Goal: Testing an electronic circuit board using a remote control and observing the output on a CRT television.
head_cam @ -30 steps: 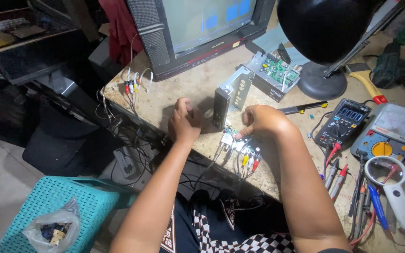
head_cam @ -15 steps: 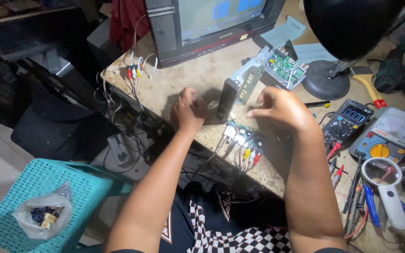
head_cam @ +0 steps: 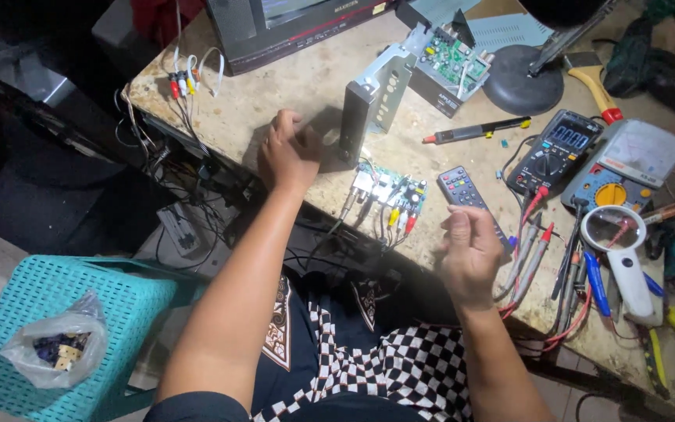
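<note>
My left hand (head_cam: 287, 152) rests on the worn bench top (head_cam: 291, 86), its fingers curled in with nothing in them. It lies just left of a grey metal case (head_cam: 373, 109) standing on its side. My right hand (head_cam: 470, 254) hovers over the bench's front edge, fingers half bent and apart, holding nothing. Between my hands lies a small green circuit board (head_cam: 384, 191) with coloured plugs and cables hanging off its near side. A black remote control (head_cam: 462, 187) lies just beyond my right hand.
A television (head_cam: 298, 23) stands at the back beside an opened box with a circuit board (head_cam: 455, 59) and a lamp base (head_cam: 521, 78). To the right lie a digital multimeter (head_cam: 552, 152), an analogue meter (head_cam: 619, 168), a magnifying glass (head_cam: 615, 234) and probes. A teal basket (head_cam: 48, 312) sits lower left.
My right hand has drawn back from the small circuit board toward the bench's front edge on the right. My left hand has stayed by the metal case.
</note>
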